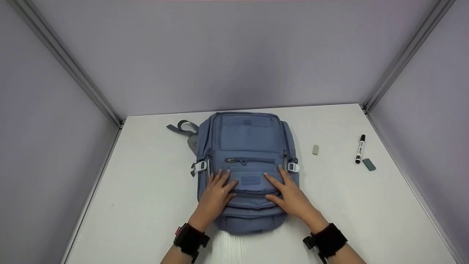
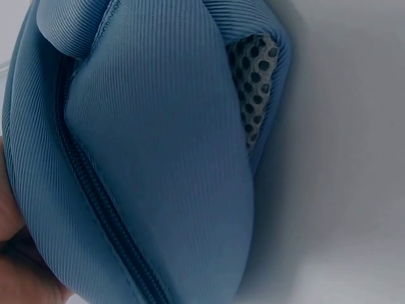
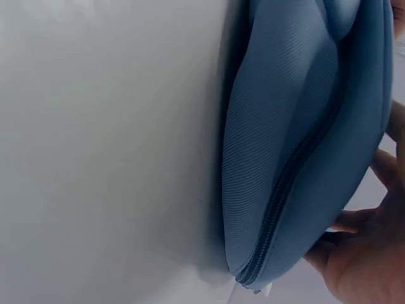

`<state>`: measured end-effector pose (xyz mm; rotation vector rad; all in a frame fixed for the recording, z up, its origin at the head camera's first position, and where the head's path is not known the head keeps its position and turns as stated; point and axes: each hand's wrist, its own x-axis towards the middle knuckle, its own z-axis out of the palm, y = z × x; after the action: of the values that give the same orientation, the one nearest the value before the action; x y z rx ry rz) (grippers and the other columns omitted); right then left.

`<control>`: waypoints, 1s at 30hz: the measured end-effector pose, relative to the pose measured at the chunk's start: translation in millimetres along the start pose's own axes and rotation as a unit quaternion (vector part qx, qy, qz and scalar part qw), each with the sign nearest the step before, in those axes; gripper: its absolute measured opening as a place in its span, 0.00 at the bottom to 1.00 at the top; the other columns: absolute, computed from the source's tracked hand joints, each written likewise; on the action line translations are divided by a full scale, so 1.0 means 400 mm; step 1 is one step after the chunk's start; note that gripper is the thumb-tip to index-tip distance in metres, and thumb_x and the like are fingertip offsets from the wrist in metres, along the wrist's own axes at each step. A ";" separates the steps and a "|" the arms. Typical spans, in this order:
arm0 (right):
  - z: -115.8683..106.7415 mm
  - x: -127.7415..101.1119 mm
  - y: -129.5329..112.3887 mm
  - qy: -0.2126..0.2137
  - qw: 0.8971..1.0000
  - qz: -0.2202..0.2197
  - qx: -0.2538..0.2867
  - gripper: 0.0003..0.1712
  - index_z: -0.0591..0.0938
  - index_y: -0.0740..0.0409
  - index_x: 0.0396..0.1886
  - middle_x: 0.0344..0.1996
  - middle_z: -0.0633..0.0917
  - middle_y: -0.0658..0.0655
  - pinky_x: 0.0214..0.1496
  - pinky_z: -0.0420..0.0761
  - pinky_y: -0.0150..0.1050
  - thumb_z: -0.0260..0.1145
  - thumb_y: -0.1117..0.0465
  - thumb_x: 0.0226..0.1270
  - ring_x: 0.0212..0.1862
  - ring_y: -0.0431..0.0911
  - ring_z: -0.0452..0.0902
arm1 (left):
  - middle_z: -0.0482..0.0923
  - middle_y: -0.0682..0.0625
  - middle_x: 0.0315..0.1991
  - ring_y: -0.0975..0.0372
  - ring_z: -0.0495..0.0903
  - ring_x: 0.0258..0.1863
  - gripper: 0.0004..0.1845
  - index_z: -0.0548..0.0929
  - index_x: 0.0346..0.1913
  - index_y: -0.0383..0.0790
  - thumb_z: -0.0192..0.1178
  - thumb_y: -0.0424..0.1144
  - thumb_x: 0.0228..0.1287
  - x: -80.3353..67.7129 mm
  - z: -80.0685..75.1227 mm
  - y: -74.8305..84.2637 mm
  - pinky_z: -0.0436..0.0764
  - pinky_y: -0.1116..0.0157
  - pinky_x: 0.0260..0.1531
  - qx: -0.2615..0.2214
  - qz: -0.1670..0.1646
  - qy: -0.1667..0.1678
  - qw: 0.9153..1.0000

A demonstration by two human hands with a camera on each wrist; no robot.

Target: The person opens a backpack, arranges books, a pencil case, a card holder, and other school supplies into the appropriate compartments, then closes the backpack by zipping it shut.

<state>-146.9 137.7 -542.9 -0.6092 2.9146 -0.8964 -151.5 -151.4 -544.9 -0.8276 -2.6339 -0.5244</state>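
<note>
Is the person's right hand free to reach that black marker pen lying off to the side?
Probably yes. The right hand rests flat on the blue fabric backpack, holding nothing, and only bare white table lies between it and the black marker pen.

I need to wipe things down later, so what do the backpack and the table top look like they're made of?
The backpack looks like woven blue fabric, matte: fine ribbing shows in both wrist views, with a perforated grey mesh panel at its back. The table looks like a smooth white laminate or painted board with a faint sheen; which one is unclear.
</note>
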 end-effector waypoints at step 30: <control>-0.103 0.241 0.135 0.058 0.995 0.069 -0.031 0.23 0.73 0.74 0.63 0.58 0.75 0.75 0.62 0.69 0.58 0.58 0.68 0.71 0.60 0.68 0.71 | 0.61 0.38 0.72 0.41 0.58 0.71 0.34 0.74 0.69 0.49 0.65 0.57 0.61 0.073 -0.030 -0.039 0.56 0.43 0.67 0.046 0.040 -0.056 0.997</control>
<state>-261.0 164.1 -530.1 -0.3633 3.0526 -0.8560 -181.1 -154.8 -526.1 -0.9550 -2.6886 -0.3423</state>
